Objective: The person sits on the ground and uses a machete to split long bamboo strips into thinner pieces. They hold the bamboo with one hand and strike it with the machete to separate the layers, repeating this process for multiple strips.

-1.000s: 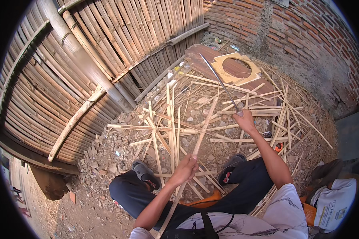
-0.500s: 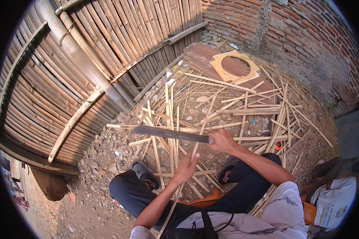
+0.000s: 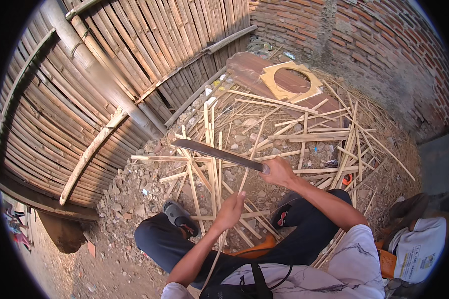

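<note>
My right hand (image 3: 278, 172) is closed round the handle of a machete (image 3: 209, 150). Its long dark blade points left and slightly away from me, crossing a thin bamboo strip (image 3: 257, 138). Below the blade, my left hand (image 3: 230, 210) is wrapped round that strip, thumb up along it. The strip slants from the far side down past my left forearm toward my lap. Whether the blade's edge touches the strip I cannot tell. Under both hands, several split bamboo strips (image 3: 213, 174) lie crisscrossed on the ground between my feet and beyond.
A bamboo wall (image 3: 149, 45) stands on the left and a brick wall (image 3: 369, 45) at the back right. A board with a round hole (image 3: 274, 85) lies on a brown panel (image 3: 244, 70). An orange round thing (image 3: 347, 179) lies by my right knee; a white sack (image 3: 424, 244) sits at right.
The machete's tip has swung up and away, so the blade slants more. My right hand has shifted slightly; my left hand stays nearly in place on the strip.
</note>
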The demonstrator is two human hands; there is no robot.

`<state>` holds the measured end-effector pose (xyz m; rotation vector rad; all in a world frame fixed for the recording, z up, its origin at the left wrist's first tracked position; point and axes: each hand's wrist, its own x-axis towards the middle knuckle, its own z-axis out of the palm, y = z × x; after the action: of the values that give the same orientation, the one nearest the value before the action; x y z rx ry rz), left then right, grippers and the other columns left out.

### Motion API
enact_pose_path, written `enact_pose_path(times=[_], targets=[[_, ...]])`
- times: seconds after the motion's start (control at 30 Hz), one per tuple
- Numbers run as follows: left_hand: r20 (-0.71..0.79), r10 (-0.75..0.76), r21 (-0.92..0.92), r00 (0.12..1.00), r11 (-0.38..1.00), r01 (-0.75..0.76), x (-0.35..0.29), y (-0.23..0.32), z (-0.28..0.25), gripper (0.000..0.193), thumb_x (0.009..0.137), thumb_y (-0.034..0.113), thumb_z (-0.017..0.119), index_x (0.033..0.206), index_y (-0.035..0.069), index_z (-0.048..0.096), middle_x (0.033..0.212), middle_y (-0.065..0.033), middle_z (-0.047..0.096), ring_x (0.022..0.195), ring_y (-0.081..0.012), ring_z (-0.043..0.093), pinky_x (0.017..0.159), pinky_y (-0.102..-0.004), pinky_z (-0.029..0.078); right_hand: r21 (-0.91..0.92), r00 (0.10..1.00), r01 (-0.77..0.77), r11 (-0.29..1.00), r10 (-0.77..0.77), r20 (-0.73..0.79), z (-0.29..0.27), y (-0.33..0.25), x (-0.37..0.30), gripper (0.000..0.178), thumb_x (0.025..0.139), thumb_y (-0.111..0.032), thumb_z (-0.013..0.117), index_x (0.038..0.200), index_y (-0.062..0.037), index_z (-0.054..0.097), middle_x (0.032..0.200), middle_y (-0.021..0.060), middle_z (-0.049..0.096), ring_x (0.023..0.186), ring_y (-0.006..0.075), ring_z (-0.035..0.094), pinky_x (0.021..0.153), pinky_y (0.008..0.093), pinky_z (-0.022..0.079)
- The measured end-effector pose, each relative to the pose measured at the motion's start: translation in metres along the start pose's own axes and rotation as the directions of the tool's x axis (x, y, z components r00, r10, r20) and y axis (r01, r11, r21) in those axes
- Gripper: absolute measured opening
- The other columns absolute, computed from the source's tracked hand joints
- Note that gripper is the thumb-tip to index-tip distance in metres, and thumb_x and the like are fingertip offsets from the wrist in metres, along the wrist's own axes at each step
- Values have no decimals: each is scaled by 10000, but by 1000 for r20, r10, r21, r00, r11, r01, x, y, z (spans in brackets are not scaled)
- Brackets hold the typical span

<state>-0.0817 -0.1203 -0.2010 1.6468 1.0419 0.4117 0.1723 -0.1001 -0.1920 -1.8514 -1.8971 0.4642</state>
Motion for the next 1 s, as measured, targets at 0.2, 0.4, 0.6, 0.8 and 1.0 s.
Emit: enact_pose_path(times=[0.2,0.4,0.6,0.8,1.0], targets=[[-81,44,128,996,991,-34,-7,13,-1,443,1095,335,405,990,-66,560,765,-285,610,744,-476,607,707,-524,454,-20,1000,1,1000,-1,21,-3,4,5,240,746,-246,697,839,-28,734,689,236,661,661,419,674,659,490,545],[-63,80,147,995,987,-70,-10,9,-3,417,1091,313,414,1021,-69,566,777,-306,611,772,-514,599,714,-538,454,12,990,-142,990,142,28,-14,18,17,252,721,-234,690,880,-47,748,746,251,679,756,440,685,728,502,555],[-23,50,132,998,990,-47,-8,9,-4,409,1089,296,412,1053,-82,565,838,-340,611,843,-532,599,757,-552,447,-25,999,44,999,-43,20,0,1,6,230,761,-231,683,764,-1,703,672,242,649,657,423,668,640,482,528],[-17,39,208,999,978,-34,-13,8,-1,394,1089,283,405,1052,-73,570,790,-319,596,811,-520,585,754,-538,446,49,965,-236,970,240,-103,-22,54,32,248,766,-211,667,736,34,661,671,272,611,653,449,643,633,483,517],[109,-6,-91,994,996,16,1,-15,1,428,1107,344,379,928,-18,523,646,-125,483,599,-265,472,615,-424,414,7,994,-100,995,99,42,-13,-3,9,251,764,-297,713,859,-67,748,759,236,687,756,453,681,725,507,559]])
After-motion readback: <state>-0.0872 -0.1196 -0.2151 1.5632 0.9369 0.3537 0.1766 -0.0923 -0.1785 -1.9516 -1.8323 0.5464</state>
